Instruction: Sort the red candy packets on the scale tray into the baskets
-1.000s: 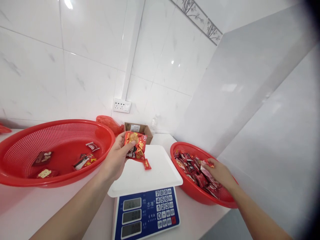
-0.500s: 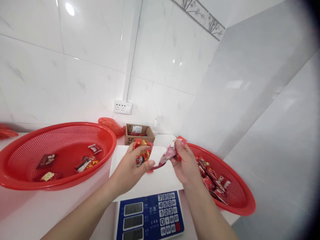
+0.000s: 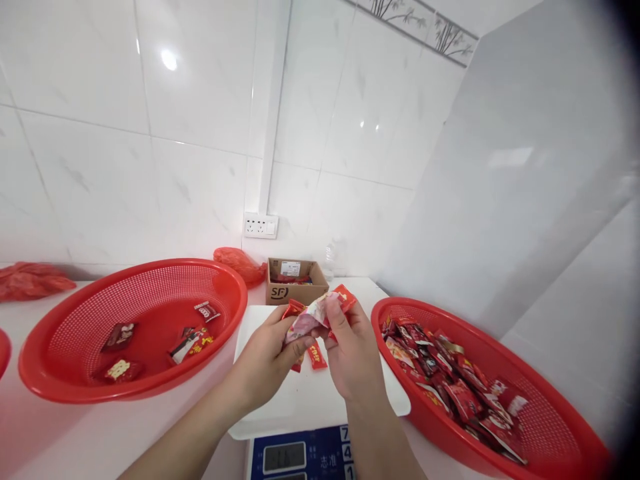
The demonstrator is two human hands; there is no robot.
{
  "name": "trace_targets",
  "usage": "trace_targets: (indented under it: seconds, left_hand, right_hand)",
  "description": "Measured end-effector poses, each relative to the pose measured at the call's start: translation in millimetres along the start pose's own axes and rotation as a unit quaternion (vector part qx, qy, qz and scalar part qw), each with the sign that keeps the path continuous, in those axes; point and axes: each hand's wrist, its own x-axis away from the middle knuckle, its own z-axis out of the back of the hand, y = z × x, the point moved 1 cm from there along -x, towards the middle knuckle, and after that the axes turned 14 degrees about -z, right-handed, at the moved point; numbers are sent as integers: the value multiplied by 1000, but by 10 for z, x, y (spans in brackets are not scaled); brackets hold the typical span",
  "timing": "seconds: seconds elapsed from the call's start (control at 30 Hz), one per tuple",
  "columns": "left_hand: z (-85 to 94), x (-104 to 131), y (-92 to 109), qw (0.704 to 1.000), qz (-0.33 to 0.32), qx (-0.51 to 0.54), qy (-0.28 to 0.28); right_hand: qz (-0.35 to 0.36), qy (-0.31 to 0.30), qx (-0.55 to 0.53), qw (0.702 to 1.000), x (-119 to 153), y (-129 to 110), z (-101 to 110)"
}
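Observation:
My left hand (image 3: 270, 353) is closed on red snack packets, which it partly hides. A pink-and-white packet (image 3: 309, 320) stretches between my two hands, its left end against my left fingers. My right hand (image 3: 353, 350) pinches it from the other side, along with a red packet (image 3: 345, 297) whose corner sticks up above the thumb. Both hands are over the white pan (image 3: 300, 403) of a weighing scale. Just below my fingers shows a small red packet (image 3: 317, 355) with yellow print; whether it rests on the pan I cannot tell.
A red basket (image 3: 230, 293) on the left has several packets inside. The right-hand red basket (image 3: 395, 310) contains a heap of them. Behind the scale stand a cardboard box (image 3: 295, 293), a red plastic bag (image 3: 240, 265) and a clear bottle (image 3: 330, 259). The scale's blue panel (image 3: 320, 443) faces me.
My hands have come closer together, bringing the pink-and-white packet against my left fingers. A small red packet now shows beneath them. The view has shifted, showing more of the right basket.

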Motion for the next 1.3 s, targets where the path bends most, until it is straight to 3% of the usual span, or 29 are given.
trace_targets:
  seconds: [0.17,0.3,0.4,0.5,0.63,0.73,0.83,1.13,1.3]
  left_hand:
    - [21,-35,-18,992,67,80,66]
    - [64,-27,-71,958,154,203,131]
    - [103,-22,-95,946,172,229,155]
    - [134,-37,-82,932,177,259,183]
    - [177,-65,-44,925,168,272,206]
    - [201,-71,-38,929,163,259,210]
    - [205,-70,-50,933,162,248,206]
    - [192,-67,-57,939,157,233,198]
    - [151,-44,-68,954,150,217,145]
  right_hand:
    - [33,27,51,998,-32,-55,137]
    - [69,68,157,983,-4,-177,254]
    - [48,94,309,945,37,-274,298]
    - [6,83,421,903,54,-334,313]
    - [-29,50,519,853,45,-342,323]
    - [-44,4,553,832,44,-309,308]
    - [-37,-24,558,829,38,-261,290]
    - [14,-7,522,853,-37,-138,359]
    - [111,6,519,847,14,-180,284]
